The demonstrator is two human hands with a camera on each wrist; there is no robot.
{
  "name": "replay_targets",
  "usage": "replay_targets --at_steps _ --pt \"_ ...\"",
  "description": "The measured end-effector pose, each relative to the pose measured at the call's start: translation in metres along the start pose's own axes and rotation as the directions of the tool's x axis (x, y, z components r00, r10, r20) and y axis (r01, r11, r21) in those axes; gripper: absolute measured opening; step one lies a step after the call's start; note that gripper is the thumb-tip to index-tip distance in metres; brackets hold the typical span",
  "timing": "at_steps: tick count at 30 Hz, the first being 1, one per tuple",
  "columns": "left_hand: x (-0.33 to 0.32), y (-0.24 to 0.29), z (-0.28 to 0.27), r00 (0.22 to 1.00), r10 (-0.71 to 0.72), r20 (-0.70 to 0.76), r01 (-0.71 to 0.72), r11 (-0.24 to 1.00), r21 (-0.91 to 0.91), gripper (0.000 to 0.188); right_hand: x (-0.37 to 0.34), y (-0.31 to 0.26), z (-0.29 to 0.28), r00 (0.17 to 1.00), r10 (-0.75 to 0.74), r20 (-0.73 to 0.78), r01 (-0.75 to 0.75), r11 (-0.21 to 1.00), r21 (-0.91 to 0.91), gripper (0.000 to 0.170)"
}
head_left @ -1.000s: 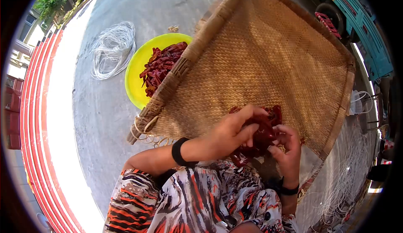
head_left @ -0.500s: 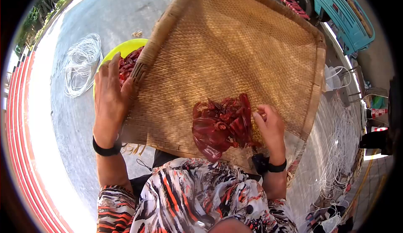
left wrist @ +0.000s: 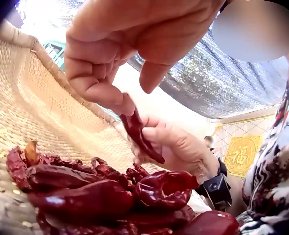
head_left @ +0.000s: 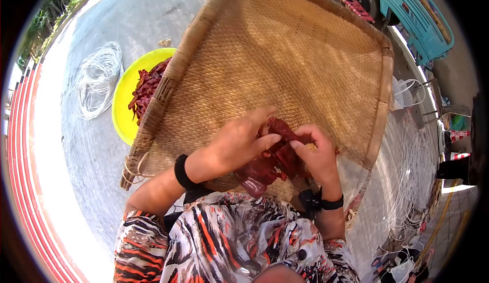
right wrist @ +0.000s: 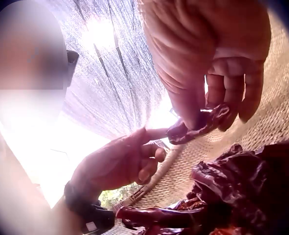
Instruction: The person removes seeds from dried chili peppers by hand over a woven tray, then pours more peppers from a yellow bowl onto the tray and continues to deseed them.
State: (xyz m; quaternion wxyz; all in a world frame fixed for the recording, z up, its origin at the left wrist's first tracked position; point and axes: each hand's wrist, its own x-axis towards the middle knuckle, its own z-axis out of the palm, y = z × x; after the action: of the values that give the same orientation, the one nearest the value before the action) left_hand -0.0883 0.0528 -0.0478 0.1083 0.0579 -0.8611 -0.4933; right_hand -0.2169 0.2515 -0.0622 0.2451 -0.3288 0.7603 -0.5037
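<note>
My right hand point(head_left: 321, 155) pinches a dried red chili pepper point(left wrist: 134, 129) between thumb and fingers, above a heap of dried chilies point(left wrist: 95, 200). Fingertips of my left hand point(head_left: 224, 145) meet the chili's upper end in the left wrist view, while the left thumb stands apart from it. The right wrist view shows the held chili point(right wrist: 198, 132) under the right thumb, with a left finger reaching its end. Beneath both hands, the heap lies on the near part of a large woven basket tray point(head_left: 305, 64). In the head view the hands partly hide it.
A yellow basin point(head_left: 122, 115) with more red chilies point(head_left: 150, 87) stands on the ground beyond the tray's left rim. Farther left lies a coil of white cord point(head_left: 99, 79). Tangled white strings point(head_left: 412, 181) spread at right; a teal vehicle point(head_left: 402, 8) stands at the upper right.
Both hands were at a chili a second ago. Half a second ago the left hand was spread over the yellow basin; it has returned to the heap, where the right hand now holds a chili.
</note>
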Motion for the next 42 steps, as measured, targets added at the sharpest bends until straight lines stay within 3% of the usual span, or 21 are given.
replay_targets --at_steps 1,2,4,7,10,11,12,13,16,18,19,20,22,25,27,29,30,32,35,41,42 --pt "0.002 0.002 0.002 1.000 0.016 -0.016 -0.016 0.999 -0.037 0.038 -0.002 -0.005 -0.001 0.997 -0.053 0.052 0.051 0.998 0.041 0.025" --pt "0.003 0.004 0.000 0.994 -0.092 0.062 0.103 0.971 -0.217 0.035 -0.003 -0.004 -0.002 0.995 -0.020 0.097 0.004 0.987 0.161 0.024" --pt "0.005 0.008 -0.005 0.931 -0.253 0.263 0.357 0.782 -0.511 0.029 -0.005 -0.002 -0.004 0.981 0.025 0.194 -0.100 0.916 0.388 0.023" --pt "-0.001 -0.003 -0.010 0.846 -0.267 0.461 0.528 0.538 -0.657 0.025 -0.005 0.001 -0.007 0.963 0.012 0.271 -0.138 0.881 0.452 0.021" --pt "-0.012 0.003 -0.025 0.896 -0.390 0.214 0.419 0.577 -0.701 0.024 -0.006 -0.004 -0.009 0.996 0.018 0.084 -0.052 0.902 0.429 0.021" --pt "-0.015 0.004 -0.032 0.907 -0.420 0.026 0.308 0.622 -0.720 0.025 -0.006 0.001 -0.012 0.998 0.059 0.011 -0.059 0.950 0.306 0.023" --pt "-0.019 0.004 -0.042 0.885 -0.436 -0.167 0.195 0.670 -0.716 0.025 -0.005 0.009 -0.018 0.994 0.088 -0.065 -0.075 0.981 0.178 0.024" --pt "-0.023 0.004 -0.057 0.858 -0.447 -0.251 0.132 0.665 -0.735 0.025 -0.004 0.016 -0.023 0.984 0.105 -0.141 -0.099 0.994 0.048 0.025" --pt "-0.042 -0.016 -0.099 0.760 -0.488 -0.428 -0.091 0.572 -0.815 0.024 -0.013 0.030 -0.033 0.991 0.120 -0.061 -0.129 0.975 -0.179 0.032" --pt "-0.048 -0.019 -0.116 0.602 -0.555 -0.574 -0.226 0.571 -0.789 0.030 -0.021 0.021 -0.027 0.994 0.106 -0.035 -0.112 0.947 -0.302 0.038" --pt "-0.052 -0.023 -0.125 0.582 -0.531 -0.616 -0.247 0.606 -0.756 0.032 -0.024 0.015 -0.023 0.995 0.101 -0.021 -0.102 0.927 -0.362 0.041" --pt "-0.059 -0.036 -0.136 0.509 -0.616 -0.601 -0.280 0.541 -0.793 0.038 -0.027 0.010 -0.020 0.998 0.064 -0.007 -0.061 0.910 -0.409 0.044" --pt "-0.054 -0.028 -0.133 0.305 -0.622 -0.722 -0.225 0.689 -0.689 0.036 -0.031 0.004 -0.012 1.000 -0.007 0.025 0.019 0.866 -0.499 0.048" --pt "-0.052 -0.020 -0.112 0.520 -0.573 -0.634 -0.154 0.668 -0.729 0.037 -0.032 0.013 -0.004 0.998 0.004 0.063 0.027 0.875 -0.484 0.050" --pt "-0.052 -0.023 -0.094 0.749 -0.506 -0.428 0.001 0.647 -0.762 0.037 -0.030 0.017 -0.003 0.995 0.077 0.062 -0.044 0.908 -0.417 0.048" --pt "-0.044 -0.011 -0.066 0.880 -0.439 -0.182 0.203 0.694 -0.691 0.035 -0.027 0.018 -0.005 0.968 0.246 0.055 -0.219 0.930 -0.295 0.045" --pt "-0.041 -0.004 -0.051 0.914 -0.400 -0.062 0.276 0.729 -0.627 0.034 -0.028 0.019 -0.004 0.980 0.200 0.022 -0.184 0.937 -0.298 0.042" --pt "-0.038 -0.007 -0.024 0.958 -0.265 0.106 0.276 0.764 -0.583 0.037 -0.030 0.021 -0.002 0.994 0.105 -0.038 -0.111 0.944 -0.309 0.037" --pt "-0.029 -0.002 0.000 0.971 -0.150 0.187 0.201 0.934 -0.296 0.038 -0.032 0.010 -0.002 0.995 0.075 -0.059 -0.086 0.976 -0.202 0.033" --pt "-0.016 0.007 0.021 0.968 -0.146 0.202 0.199 0.940 -0.276 0.026 -0.031 -0.013 -0.001 0.994 -0.090 0.067 0.103 0.965 -0.243 0.032" --pt "-0.015 0.007 0.021 0.969 -0.144 0.201 0.196 0.943 -0.269 0.024 -0.032 -0.014 -0.001 0.995 -0.016 0.094 0.029 0.990 -0.137 0.030"
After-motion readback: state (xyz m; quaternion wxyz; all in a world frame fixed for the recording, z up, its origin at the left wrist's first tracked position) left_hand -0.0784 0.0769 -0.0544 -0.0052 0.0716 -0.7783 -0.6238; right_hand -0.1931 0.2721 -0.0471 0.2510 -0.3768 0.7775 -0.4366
